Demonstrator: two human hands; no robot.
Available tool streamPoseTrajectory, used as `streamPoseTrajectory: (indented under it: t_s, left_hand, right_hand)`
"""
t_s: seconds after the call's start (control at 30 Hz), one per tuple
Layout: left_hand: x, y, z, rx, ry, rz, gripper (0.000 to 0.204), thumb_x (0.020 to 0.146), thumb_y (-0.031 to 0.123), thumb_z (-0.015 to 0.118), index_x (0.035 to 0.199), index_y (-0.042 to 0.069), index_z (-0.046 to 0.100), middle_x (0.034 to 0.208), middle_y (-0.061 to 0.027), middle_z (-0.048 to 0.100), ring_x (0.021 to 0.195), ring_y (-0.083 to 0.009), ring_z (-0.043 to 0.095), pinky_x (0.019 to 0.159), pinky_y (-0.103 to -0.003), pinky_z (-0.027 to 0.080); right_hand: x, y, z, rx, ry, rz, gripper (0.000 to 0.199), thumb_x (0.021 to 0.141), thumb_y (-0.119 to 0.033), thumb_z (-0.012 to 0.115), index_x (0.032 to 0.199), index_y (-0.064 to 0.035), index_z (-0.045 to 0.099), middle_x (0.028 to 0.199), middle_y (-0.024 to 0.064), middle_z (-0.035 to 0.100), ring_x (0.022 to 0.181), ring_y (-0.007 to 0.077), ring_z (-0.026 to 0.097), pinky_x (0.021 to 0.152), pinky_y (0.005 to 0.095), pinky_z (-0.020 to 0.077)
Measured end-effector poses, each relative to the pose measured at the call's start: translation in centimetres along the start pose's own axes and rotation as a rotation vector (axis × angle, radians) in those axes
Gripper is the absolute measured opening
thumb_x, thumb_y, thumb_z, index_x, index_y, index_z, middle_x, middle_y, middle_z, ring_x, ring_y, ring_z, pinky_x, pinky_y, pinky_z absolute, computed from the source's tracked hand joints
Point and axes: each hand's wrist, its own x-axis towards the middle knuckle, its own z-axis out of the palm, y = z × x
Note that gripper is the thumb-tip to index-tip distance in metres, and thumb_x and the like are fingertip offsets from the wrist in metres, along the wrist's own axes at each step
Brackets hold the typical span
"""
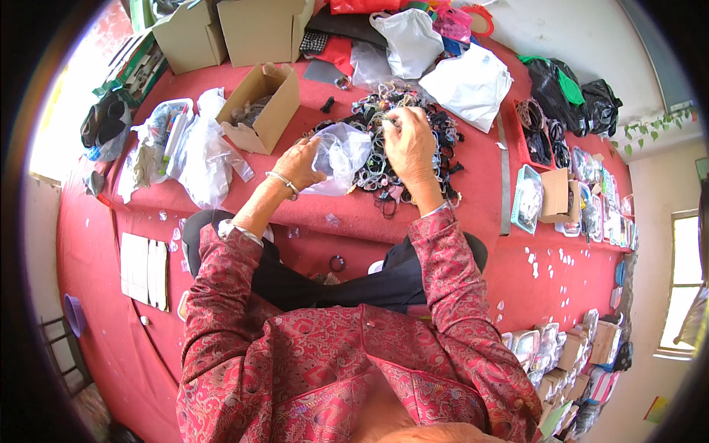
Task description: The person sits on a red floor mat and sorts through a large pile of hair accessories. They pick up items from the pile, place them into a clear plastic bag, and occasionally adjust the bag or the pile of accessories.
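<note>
Red cloth-covered platform [480, 177]: spreads broad and low across the room, a pale wall [561, 44] behind it; the person sits at its front edge, black-trousered legs [310, 284] bent.
Left hand [299, 164]: wears a bangle at the wrist and meets the left side of a clear, thin plastic bag [343, 151]; thumb and fingers stand apart, but whether they pinch the film I cannot tell.
Right hand [411, 144]: reaches over a tangled heap of black, grey and pale hair ties [373, 166], fingers bent inward; something small and light shows at the tips, though I cannot tell whether it is gripped or lies beneath.
Bag's place: between the hands, overlapping the heap's left side, probably so that both hands reach it easily; its limp film likely needs a hand to steady it.
Heap's place: straight ahead of the person, seemingly for short reaches.
Behind the hands: an open brown cardboard box [284, 103] stands just beyond the left hand, limiting room there; a large white plastic bag [473, 85] closes off the heap's far right.
Left side: crumpled white plastic bags [203, 166].
Right side: a red plastic basket [520, 140] and a turquoise plastic basket [517, 203], well apart from the hands.
</note>
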Motion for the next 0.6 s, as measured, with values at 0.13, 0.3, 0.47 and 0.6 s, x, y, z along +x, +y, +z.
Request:
streamPoseTrajectory:
  t_s: [0.13, 0.3, 0.47, 0.6]
  left_hand:
    - [0.1, 0.5, 0.2, -0.173, -0.021, 0.141, 0.072, 0.054, 0.013, 0.072, 0.118, -0.003, 0.044, 0.107, -0.0199, 0.055, 0.103, -0.0305, 0.053, 0.088, -0.034, 0.041]
    - [-0.1, -0.8, -1.7, -0.284, -0.092, 0.06, 0.068, 0.054, 0.005, 0.065, 0.119, -0.004, 0.045, 0.113, -0.0172, 0.055, 0.106, -0.0244, 0.053, 0.09, -0.031, 0.04]
    - [-0.3, -3.6, -0.9, 0.221, 0.108, -0.105, 0.053, 0.06, -0.003, 0.049, 0.112, 0.001, 0.051, 0.101, -0.0181, 0.059, 0.098, -0.0323, 0.054, 0.084, -0.036, 0.044]
    - [-0.8, -3.3, -0.6, 0.255, -0.021, -0.167, 0.042, 0.063, -0.002, 0.05, 0.104, 0.004, 0.057, 0.093, -0.0181, 0.061, 0.092, -0.0323, 0.057, 0.081, -0.037, 0.046]
  right_hand:
    - [-2.4, -2.9, 3.9, 0.436, -0.287, 0.057, 0.012, 0.076, -0.01, 0.056, 0.075, 0.0014, 0.056, 0.065, 0.0174, 0.055, 0.058, 0.0282, 0.056, 0.055, 0.0353, 0.0438]
    - [-7.6, 3.3, 9.8, 0.019, -0.883, -0.191, 0.02, 0.073, -0.019, 0.048, 0.073, -0.0014, 0.059, 0.075, 0.0197, 0.059, 0.068, 0.0367, 0.057, 0.063, 0.0442, 0.0448]
    - [-7.9, 3.4, 7.3, -0.562, -1.309, -0.231, 0.029, 0.065, -0.015, 0.059, 0.093, -0.012, 0.062, 0.085, 0.0113, 0.064, 0.083, 0.0281, 0.061, 0.069, 0.0418, 0.0463]
    - [-8.1, 2.6, 6.4, -0.568, -0.893, -0.295, 0.024, 0.059, -0.006, 0.057, 0.079, -0.0142, 0.066, 0.102, 0.0088, 0.057, 0.108, 0.0271, 0.048, 0.082, 0.0337, 0.0415]
